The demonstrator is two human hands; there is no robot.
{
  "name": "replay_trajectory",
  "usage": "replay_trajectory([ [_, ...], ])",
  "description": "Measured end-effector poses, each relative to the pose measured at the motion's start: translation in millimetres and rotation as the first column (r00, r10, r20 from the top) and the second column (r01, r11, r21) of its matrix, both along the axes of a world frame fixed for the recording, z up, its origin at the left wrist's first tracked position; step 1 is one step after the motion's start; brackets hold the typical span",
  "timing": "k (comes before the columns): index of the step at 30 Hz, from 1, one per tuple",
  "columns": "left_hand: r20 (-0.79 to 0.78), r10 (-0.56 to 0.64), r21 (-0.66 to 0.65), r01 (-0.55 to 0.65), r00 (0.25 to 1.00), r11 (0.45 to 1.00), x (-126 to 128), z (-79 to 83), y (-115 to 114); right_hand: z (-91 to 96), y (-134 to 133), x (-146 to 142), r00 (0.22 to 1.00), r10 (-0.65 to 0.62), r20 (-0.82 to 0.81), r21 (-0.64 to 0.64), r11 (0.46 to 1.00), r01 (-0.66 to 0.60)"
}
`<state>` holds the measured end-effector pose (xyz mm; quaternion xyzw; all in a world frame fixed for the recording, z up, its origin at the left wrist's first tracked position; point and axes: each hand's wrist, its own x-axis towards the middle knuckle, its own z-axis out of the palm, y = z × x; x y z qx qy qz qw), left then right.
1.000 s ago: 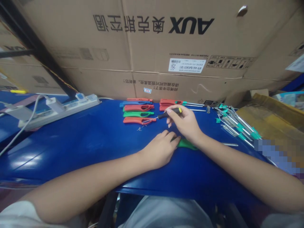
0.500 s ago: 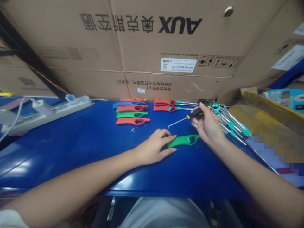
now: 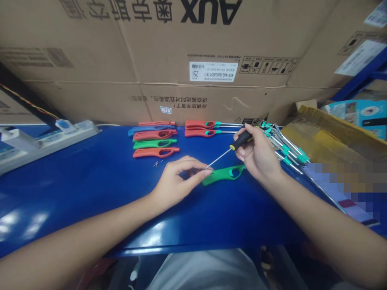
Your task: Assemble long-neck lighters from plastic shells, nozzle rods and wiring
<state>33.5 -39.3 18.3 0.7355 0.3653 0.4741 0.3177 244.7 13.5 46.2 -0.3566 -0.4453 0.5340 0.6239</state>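
My right hand (image 3: 261,155) grips a screwdriver (image 3: 241,140) by its black and yellow handle, the shaft slanting down to the left. At its tip, the thumb and forefinger of my left hand (image 3: 177,179) are pinched together; anything tiny between them is too small to make out. Just beneath lies a green lighter casing (image 3: 220,176) with a teal trigger, flat on the blue table (image 3: 181,225). Neither hand clearly grips this casing. Its far right end is partly covered by my right hand.
Coloured lighter shells (image 3: 155,152) lie stacked in a row at left centre, with small screws (image 3: 156,164) before them. Two red lighters with metal tubes (image 3: 199,133) lie behind. Several tube assemblies (image 3: 284,149) spread at right by a taped carton (image 3: 332,137). A power strip (image 3: 51,145) sits left.
My left hand has come off the green casing and pinches at the screwdriver's tip. The screwdriver tip has dropped to meet those fingers. The whole view has shifted slightly.
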Motion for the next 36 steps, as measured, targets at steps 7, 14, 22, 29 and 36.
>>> replay_trajectory([
  [7, -0.006, -0.008, 0.107, 0.008, 1.0, 0.994, -3, -2.4, 3, -0.6, 0, 0, 1.0, 0.002, 0.031, -0.026, 1.0, -0.001],
  [14, -0.038, -0.033, 0.141, 0.038, 0.999, 0.989, -2, -2.7, 2, -1.3, 2, 1, 0.999, -0.009, 0.053, 0.018, 1.0, 0.008],
  [22, -0.131, -0.044, 0.081, 0.055, 0.99, 0.995, -3, -8.8, 2, 6.8, -5, 6, 0.976, -0.01, 0.219, 0.214, 0.976, -0.038],
  [29, -0.282, -0.193, 0.053, 0.216, 0.94, 0.975, -2, -15.1, -1, 12.0, -25, 7, 0.872, 0.204, 0.446, 0.247, 0.908, -0.339],
  [36, -0.199, -0.092, -0.037, 0.086, 0.976, 0.996, -2, -14.3, 3, 4.6, -38, 1, 0.879, -0.209, 0.429, 0.509, 0.859, -0.044],
])
